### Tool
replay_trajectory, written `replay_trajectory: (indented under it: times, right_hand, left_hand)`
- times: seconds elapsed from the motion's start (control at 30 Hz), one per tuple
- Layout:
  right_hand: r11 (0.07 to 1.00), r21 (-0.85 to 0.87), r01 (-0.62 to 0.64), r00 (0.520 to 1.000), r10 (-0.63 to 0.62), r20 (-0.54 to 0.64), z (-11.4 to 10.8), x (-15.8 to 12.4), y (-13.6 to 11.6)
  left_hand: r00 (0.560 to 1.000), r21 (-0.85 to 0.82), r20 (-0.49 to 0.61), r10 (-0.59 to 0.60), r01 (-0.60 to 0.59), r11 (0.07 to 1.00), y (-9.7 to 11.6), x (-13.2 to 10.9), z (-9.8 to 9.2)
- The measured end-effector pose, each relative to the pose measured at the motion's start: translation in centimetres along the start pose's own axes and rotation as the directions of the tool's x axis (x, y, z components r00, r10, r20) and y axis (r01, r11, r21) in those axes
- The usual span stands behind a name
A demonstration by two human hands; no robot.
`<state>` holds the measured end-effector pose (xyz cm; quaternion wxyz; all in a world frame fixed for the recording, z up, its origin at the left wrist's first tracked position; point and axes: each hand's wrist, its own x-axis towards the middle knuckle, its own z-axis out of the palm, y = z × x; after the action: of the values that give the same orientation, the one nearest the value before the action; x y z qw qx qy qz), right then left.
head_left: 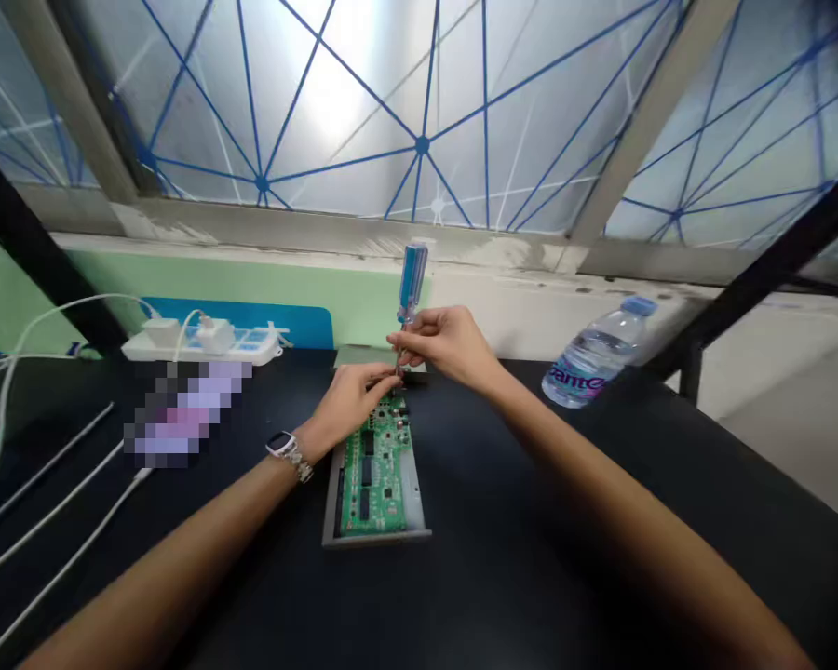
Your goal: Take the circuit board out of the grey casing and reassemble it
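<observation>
From where I stand, the right hand (451, 344) has its fingers closed round the screwdriver (412, 279) just below its clear blue handle, while the left hand (353, 400) reaches over the far end of the green circuit board (384, 475), fingertips close against the lower shaft; whether they pinch it or only steady it, I can't tell. The two hands nearly meet there. The tool stands almost upright, its tip hidden, so a lean off the vertical could make it skid across the board's parts or jab those left fingertips. The board sits in a shallow metal tray (377, 540) on the black table (495, 577); pushed sideways, with so little visibly bracing its near end, the tray might slide or twist. Left of the board, a metal-banded watch (290, 451) rides close by, and the band might scrape the edge if that wrist dropped. Farther left run white cables (62, 507), which a sweeping forearm could drag. Well right of the board, a capped water bottle (597, 354) could topple if knocked by the right arm.
</observation>
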<state>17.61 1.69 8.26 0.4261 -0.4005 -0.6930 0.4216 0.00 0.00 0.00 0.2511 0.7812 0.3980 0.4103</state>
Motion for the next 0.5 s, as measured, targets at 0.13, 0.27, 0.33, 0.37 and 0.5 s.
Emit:
replay_trajectory:
  times: [0.13, 0.27, 0.33, 0.37, 0.5]
  right_hand:
    - [0.999, 0.043, -0.031, 0.998, 0.029, 0.047, -0.3, -0.09, 0.17]
    - [0.999, 0.041, -0.019, 0.996, 0.015, 0.088, -0.45, -0.03, 0.24]
    - [0.999, 0.031, -0.011, 0.995, 0.008, 0.103, -0.46, -0.05, 0.21]
    - [1.0, 0.025, -0.008, 0.994, 0.005, 0.11, -0.46, -0.08, 0.19]
    - [1.0, -0.003, 0.008, 0.99, -0.007, 0.138, -0.43, -0.21, 0.17]
  left_hand:
    - [0.999, -0.032, -0.027, -0.024, 0.024, 0.999, 0.23, 0.1, -0.05]
    - [0.996, -0.132, -0.052, -0.073, 0.065, 0.989, 0.12, 0.26, 0.13]
    - [0.994, -0.162, -0.058, -0.089, 0.078, 0.984, -0.06, 0.34, 0.23]
    - [0.994, -0.169, -0.06, -0.093, 0.082, 0.982, -0.16, 0.38, 0.26]
    - [0.991, -0.155, -0.059, -0.117, 0.107, 0.982, -0.43, 0.53, 0.21]
